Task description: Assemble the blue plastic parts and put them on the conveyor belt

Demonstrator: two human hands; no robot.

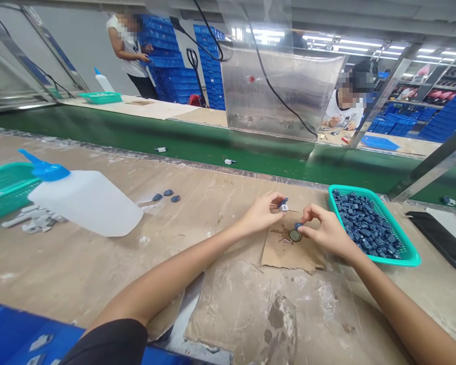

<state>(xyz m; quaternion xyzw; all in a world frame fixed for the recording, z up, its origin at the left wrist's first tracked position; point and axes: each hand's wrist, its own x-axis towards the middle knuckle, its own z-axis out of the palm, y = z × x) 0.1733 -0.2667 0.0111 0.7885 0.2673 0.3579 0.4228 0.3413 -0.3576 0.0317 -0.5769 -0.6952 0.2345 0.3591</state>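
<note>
My left hand (264, 212) is closed on a small white and dark blue part (284, 207), held up above the table. Between the thumb and fingers of my right hand (323, 228) is a small dark blue piece (298, 225). It is right at a small round dish (295, 236), and whether the two touch I cannot tell. Under the dish lies a wet-stained square of cardboard (292, 256). To the right of my right hand, a green basket (412, 257) is full of similar dark blue pieces (367, 225).
A white bottle with blue nozzle (85, 203) lies tilted at left, beside grey parts (36, 219) and another green basket (7, 175). Three dark pieces (168, 192) lie nearby. A phone (439, 238) is far right. Beyond runs a green conveyor belt (193, 147); two people are across it.
</note>
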